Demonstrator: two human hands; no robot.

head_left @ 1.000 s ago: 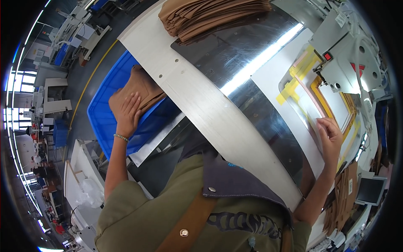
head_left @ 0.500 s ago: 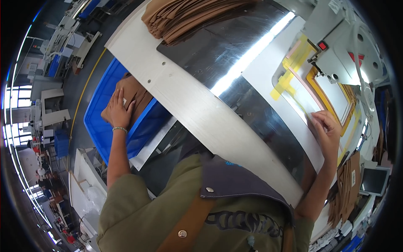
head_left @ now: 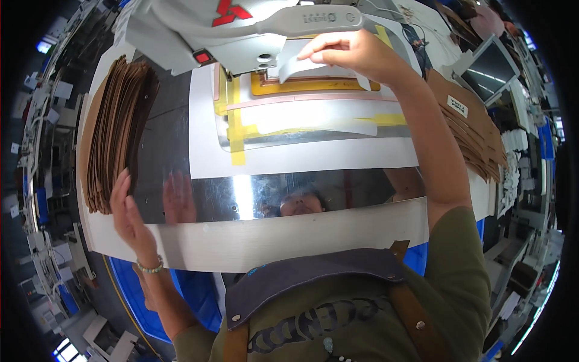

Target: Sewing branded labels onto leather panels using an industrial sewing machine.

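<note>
My right hand [head_left: 365, 57] pinches a thin whitish sheet [head_left: 291, 69] between thumb and fingers, just under the arm of a large white sewing machine [head_left: 241, 39]. Below the sheet lies a yellow-edged frame [head_left: 313, 89] on a template patched with yellow tape [head_left: 238, 145]. My left hand [head_left: 134, 226] is empty, its fingers stretched out, over the table's front left. It is close to the near end of a stack of brown flat pieces [head_left: 114, 133]; whether it touches them I cannot tell.
A shiny metal plate [head_left: 271, 193] spans the table before a pale wooden front edge [head_left: 289, 235]. Below the left edge stands a blue bin [head_left: 196, 295] with brown pieces. More labelled brown pieces [head_left: 470, 130] and a screen [head_left: 490, 67] are at the right.
The view has swung round toward the machine. My left hand has come up out of the blue bin, empty. My right hand has moved from the template's edge to the frame and holds the sheet.
</note>
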